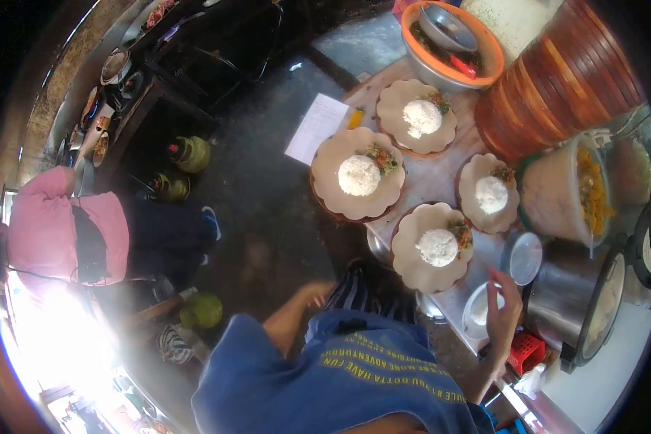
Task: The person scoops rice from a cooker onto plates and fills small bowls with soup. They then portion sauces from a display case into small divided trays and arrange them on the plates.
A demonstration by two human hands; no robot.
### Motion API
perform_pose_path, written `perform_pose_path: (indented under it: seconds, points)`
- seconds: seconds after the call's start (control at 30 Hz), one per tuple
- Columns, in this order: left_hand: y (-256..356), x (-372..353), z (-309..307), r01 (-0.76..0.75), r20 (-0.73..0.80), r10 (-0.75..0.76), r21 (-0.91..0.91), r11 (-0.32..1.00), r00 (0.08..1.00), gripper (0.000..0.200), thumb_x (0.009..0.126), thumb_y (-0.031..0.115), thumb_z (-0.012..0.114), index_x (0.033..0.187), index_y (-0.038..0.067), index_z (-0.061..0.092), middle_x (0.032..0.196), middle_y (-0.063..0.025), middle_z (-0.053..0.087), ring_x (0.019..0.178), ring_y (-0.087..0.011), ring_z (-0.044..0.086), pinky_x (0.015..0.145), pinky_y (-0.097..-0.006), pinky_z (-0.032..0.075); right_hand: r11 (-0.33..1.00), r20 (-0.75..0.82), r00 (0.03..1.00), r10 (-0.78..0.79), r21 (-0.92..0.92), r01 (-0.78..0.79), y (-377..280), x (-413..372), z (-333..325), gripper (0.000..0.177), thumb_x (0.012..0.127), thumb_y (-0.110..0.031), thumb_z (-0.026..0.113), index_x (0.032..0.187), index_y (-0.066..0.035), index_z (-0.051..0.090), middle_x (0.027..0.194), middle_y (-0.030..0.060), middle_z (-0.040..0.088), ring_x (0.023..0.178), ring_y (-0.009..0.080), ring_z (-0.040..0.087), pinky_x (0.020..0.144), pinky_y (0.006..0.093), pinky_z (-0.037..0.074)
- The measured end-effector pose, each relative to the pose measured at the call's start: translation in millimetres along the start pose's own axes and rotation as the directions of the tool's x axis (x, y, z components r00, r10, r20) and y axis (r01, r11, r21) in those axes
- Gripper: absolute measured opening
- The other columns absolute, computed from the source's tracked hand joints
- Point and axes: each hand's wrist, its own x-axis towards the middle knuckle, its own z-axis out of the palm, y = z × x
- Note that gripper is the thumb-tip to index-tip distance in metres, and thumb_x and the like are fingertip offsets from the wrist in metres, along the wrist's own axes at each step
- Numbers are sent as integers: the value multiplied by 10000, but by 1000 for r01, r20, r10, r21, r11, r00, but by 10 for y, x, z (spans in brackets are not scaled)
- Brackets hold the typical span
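My right hand (pixel 504 312) hovers at the right rim of a small white bowl (pixel 477 312) on the counter edge, fingers pointing up toward a round lid (pixel 522 257). Whether it grips the bowl is unclear. My left hand (pixel 315 294) hangs loosely curled beside my striped trousers (pixel 369 293), holding nothing. Several scalloped paper-lined plates carry a mound of white rice with a garnish: the nearest plate (pixel 412 269) is just above the bowl, and others (pixel 333 199) (pixel 394 126) (pixel 477 213) lie farther up the counter.
An orange-rimmed basin (pixel 419 54) with a metal bowl sits at the far end, beside stacked wooden steamers (pixel 557 87). A tub of yellow food (pixel 557 195) and a steel pot (pixel 564 304) stand right. A paper sheet (pixel 315 129) overhangs the counter. A person in pink (pixel 58 231) crouches left near green gas bottles (pixel 195 153).
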Motion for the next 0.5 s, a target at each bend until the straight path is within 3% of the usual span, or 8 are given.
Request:
perform_pose_path:
  seconds: [0.07, 0.1, 0.17, 0.27, 0.4, 0.47, 0.5]
  points:
    - [-173, 426, 536, -80, -34, 76, -133, 988, 996, 837, 850, 727, 310, 1495, 211, 175, 1431, -193, 385, 1227, -351, 474, 1000, -583, 336, 1000, 13, 1000, -9, 9, 9, -66, 30, 11, 241, 885, -27, 547, 1114, 7, 612, 1010, 155, 635, 890, 241, 633, 760, 323, 500]
    - [-171, 565, 575, -81, -36, 77, -132, 988, 996, 837, 850, 727, 310, 1495, 211, 175, 1431, -193, 385, 1227, -351, 474, 1000, -583, 336, 1000, 28, 999, -18, 18, 17, -92, 42, 17, 241, 886, -28, 547, 1115, 6, 613, 1015, 158, 634, 889, 242, 636, 762, 323, 500]
    - [-177, 738, 600, 1, 221, 129, -509, 861, 967, 915, 844, 721, 362, 1498, 126, 129, 1489, -216, 260, 1312, -366, 367, 1053, -506, 317, 999, 35, 999, -30, 21, 29, -127, 59, 31, 239, 887, -32, 547, 1114, 5, 613, 1020, 159, 636, 883, 246, 640, 763, 325, 501]
    - [89, -69, 663, -112, 171, 208, -447, 887, 963, 935, 855, 690, 393, 1490, 62, 118, 1484, -233, 250, 1307, -365, 376, 1060, -441, 332, 999, 43, 998, -49, 20, 48, -153, 50, 42, 236, 888, -40, 548, 1110, 3, 614, 1030, 160, 638, 876, 252, 647, 762, 328, 504]
    - [-54, 404, 639, -137, 79, 186, -416, 899, 979, 938, 857, 693, 386, 1494, 68, 95, 1503, -217, 212, 1313, -357, 366, 1064, -450, 323, 997, 40, 997, -60, 46, 58, -159, 16, 75, 233, 888, -55, 552, 1105, -2, 616, 1036, 158, 642, 884, 253, 651, 756, 329, 510]
    - [-58, 430, 634, -188, -59, 179, -365, 912, 982, 805, 864, 633, 431, 1446, 89, 315, 1452, -248, 308, 1270, -386, 415, 1050, -468, 342, 997, 35, 997, -65, 52, 63, -161, 5, 74, 233, 887, -56, 552, 1106, -3, 617, 1039, 157, 641, 880, 254, 649, 755, 328, 510]
    - [-65, 416, 617, -188, -61, 177, -362, 913, 982, 805, 864, 633, 431, 1446, 89, 315, 1452, -248, 308, 1270, -386, 415, 1050, -468, 342, 996, 31, 997, -68, 57, 66, -163, -4, 75, 234, 887, -57, 553, 1106, -5, 617, 1041, 156, 640, 877, 254, 647, 755, 327, 511]
